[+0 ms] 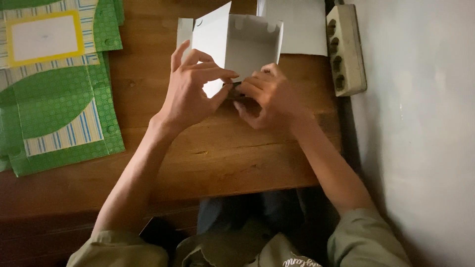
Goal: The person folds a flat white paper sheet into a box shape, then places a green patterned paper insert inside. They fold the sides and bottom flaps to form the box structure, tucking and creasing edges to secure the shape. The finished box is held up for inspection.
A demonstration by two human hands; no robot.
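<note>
From the head camera, looking straight down, the person sits at a wooden table with both forearms stretched out over it. Between the hands stands a half-folded white box, its inner walls pale and plain, one tall flap rising at the left and small notched tabs along the top edge. It rests on the far middle of the table, just beyond the hands.

The left hand is at the box's near left corner. Its fingers are narrow, curled in, with the thumb and forefinger pinching the lower edge of the card; the remaining fingers arch above it. The right hand is close against it, almost touching, fingers bent and pressed down on the near bottom edge of the box. Something small and dark shows between the two hands, but the light is dim there and I cannot tell what it is.

To the left lies a stack of flat green sheets, dotted green card with striped panels and a yellow-bordered white window, well apart from the hands. Behind the box lies a flat white sheet, touching or just beside the box's far side. At the table's right edge a beige power strip lies against a grey wall.

Near the bottom, olive sleeves cover the upper arms, and the lap shows below the table's edge.
</note>
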